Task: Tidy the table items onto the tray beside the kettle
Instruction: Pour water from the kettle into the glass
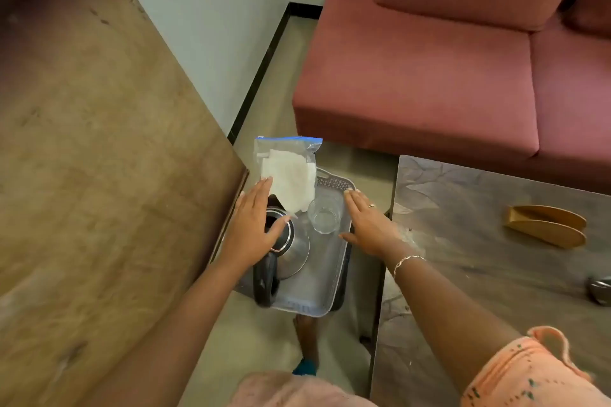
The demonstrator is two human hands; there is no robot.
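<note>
Steel, black-handled kettle (287, 248) sits under my flat, empty left grip (253, 225); the clear zip bag of white powder (288, 175) leans at twelve o'clock, beside the clear glass tumbler (324, 216) on the translucent grey plastic tray (310, 291). My right grip (370, 225), spread and empty, should steady the rim gently.

Kettle: our left hand (253, 228) covers much of the top of the steel kettle with the black handle (287, 253); we cannot see its lid.
Tray: the pale grey plastic tray (317, 287) hides whatever supports it.
Right edge: a grey metal object (600, 291) is cut off, unidentifiable.
Bag: contents of the clear zip bag with a blue strip (287, 175) are unclear.
</note>
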